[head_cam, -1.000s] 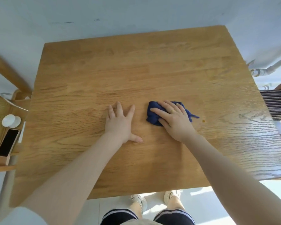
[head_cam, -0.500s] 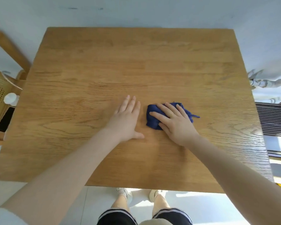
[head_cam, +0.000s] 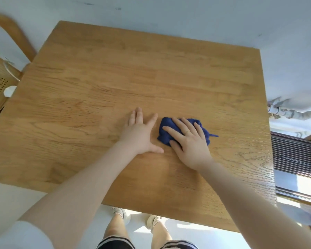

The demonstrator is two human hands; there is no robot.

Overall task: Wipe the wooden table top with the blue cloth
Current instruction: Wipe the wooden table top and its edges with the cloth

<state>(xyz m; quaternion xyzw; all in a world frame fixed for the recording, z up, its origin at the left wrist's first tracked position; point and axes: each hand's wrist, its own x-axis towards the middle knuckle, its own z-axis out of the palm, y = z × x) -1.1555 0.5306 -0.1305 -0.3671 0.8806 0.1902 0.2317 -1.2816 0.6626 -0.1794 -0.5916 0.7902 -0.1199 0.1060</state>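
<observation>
Since half a second ago the left hand [head_cam: 139, 135] has spread its fingers, the index now splayed apart from the rest, and the view has swung so the table top [head_cam: 151, 72] sits skewed, its far left corner nearer the centre. Both hands and the blue cloth [head_cam: 169, 131] lie about where they were.

Right fingers [head_cam: 174, 133] are straight and spread, pressing flat on the bunched cloth rather than curling round it; a ring [head_cam: 187, 131] shows on one. The right hand [head_cam: 189, 142] hides most of the cloth, leaving only its left part, far edge and a thin tail at the right. Left hand rests flat, palm down, on bare wood just beside the cloth, thumb pointing toward it. Cloth sits near the table's middle.

At the left edge a wooden chair [head_cam: 16, 36] is cut off, and a small white object [head_cam: 9, 91] on it is half hidden by the table. A pipe fitting [head_cam: 284, 111] at the right is blurred.
</observation>
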